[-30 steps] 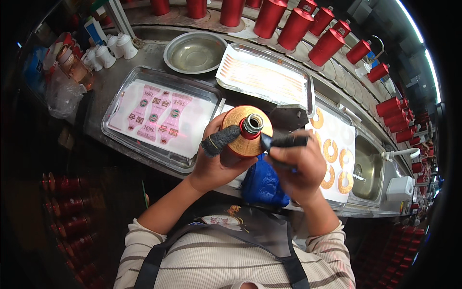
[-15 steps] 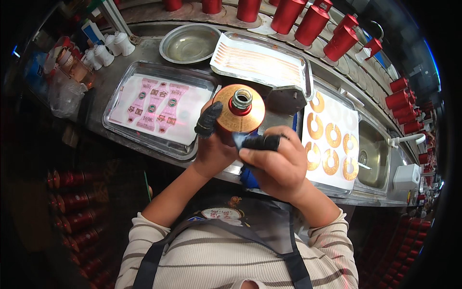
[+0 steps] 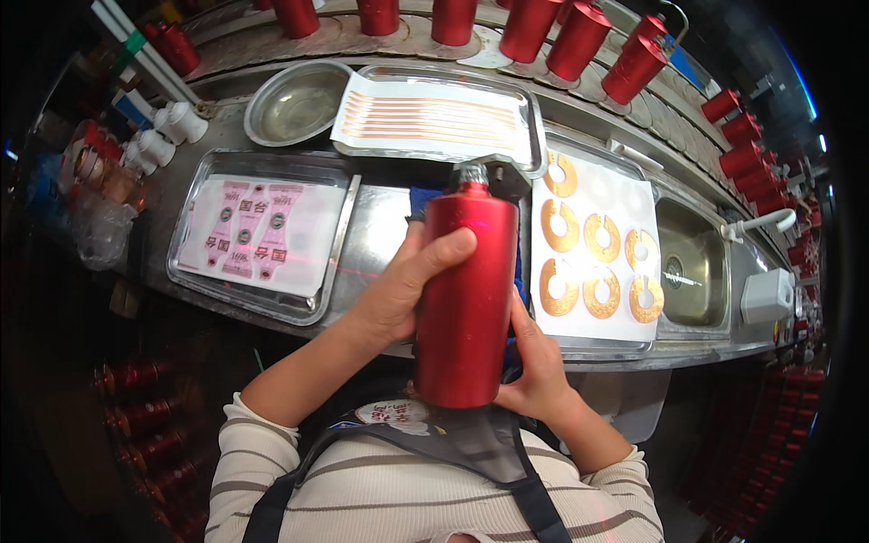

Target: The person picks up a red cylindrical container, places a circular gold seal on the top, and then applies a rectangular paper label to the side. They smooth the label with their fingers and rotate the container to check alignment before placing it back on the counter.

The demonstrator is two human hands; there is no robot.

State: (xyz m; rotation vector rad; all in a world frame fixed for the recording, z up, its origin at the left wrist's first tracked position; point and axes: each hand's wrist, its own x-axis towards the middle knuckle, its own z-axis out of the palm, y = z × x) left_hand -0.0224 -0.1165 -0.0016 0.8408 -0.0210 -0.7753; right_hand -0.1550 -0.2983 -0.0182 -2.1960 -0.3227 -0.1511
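Note:
A red metallic bottle (image 3: pixel 466 299) with a clear glass neck (image 3: pixel 472 172) is in front of my chest, its neck pointing away from me. My left hand (image 3: pixel 398 290) grips it from the left, the thumb lying across its upper front and the other fingers hidden behind. At its lower right side is my right hand (image 3: pixel 540 366), with the fingers along the edge and the thumb near the base. Part of the right hand's grip is hidden by the bottle. Behind the neck stands a dark metal block (image 3: pixel 509 178).
Pink printed labels (image 3: pixel 237 231) lie on a tray at left. Gold C-shaped labels (image 3: pixel 601 237) cover a sheet at right, beside a sink (image 3: pixel 688 271). Behind are a round metal bowl (image 3: pixel 294 104), a sheet of copper-coloured strips (image 3: pixel 434 118) and a conveyor (image 3: pixel 362 50) with red bottles.
The bottle has tipped from showing its gold top to showing its red side. My right hand has moved from near the gold shoulder down to the base. The view has shifted right.

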